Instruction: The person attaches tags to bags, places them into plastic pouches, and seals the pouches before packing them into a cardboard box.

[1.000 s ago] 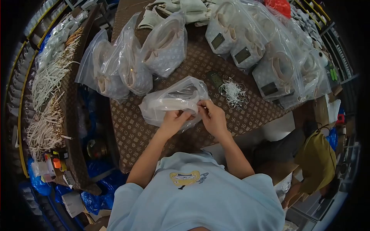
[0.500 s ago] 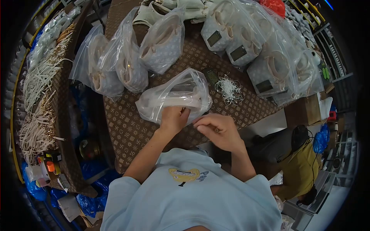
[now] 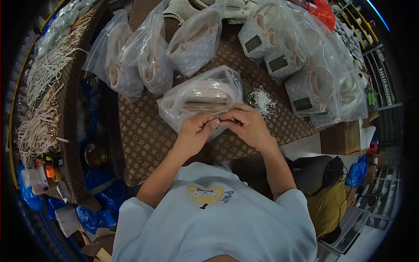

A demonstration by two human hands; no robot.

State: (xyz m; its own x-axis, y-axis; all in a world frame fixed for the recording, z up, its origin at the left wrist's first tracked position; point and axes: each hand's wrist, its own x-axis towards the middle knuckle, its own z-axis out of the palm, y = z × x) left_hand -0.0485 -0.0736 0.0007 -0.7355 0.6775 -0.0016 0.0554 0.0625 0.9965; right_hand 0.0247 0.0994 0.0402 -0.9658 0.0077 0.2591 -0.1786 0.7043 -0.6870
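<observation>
A pale handbag (image 3: 205,106) sits in a clear plastic bag (image 3: 174,98) on the patterned brown table cover, just in front of me. My left hand (image 3: 195,132) and my right hand (image 3: 248,125) meet at its near side, fingertips almost touching. Both are closed in a pinch, and what lies between the fingertips is too small to make out. To the right of the handbag lies a tangle of white strings (image 3: 263,104). A dark tag (image 3: 247,86) is partly hidden behind the plastic.
Plastic-wrapped handbags stand at the back left (image 3: 192,41) and along the right (image 3: 312,85), several with dark tags. Bunches of straps (image 3: 41,126) hang over a rack at the left. A cardboard box (image 3: 340,137) and a person in a yellow garment (image 3: 325,209) are at the right.
My right hand has moved in to meet my left, which has drawn back from the handbag's opening. The head view has shifted slightly, and more of the handbag's top shows.
</observation>
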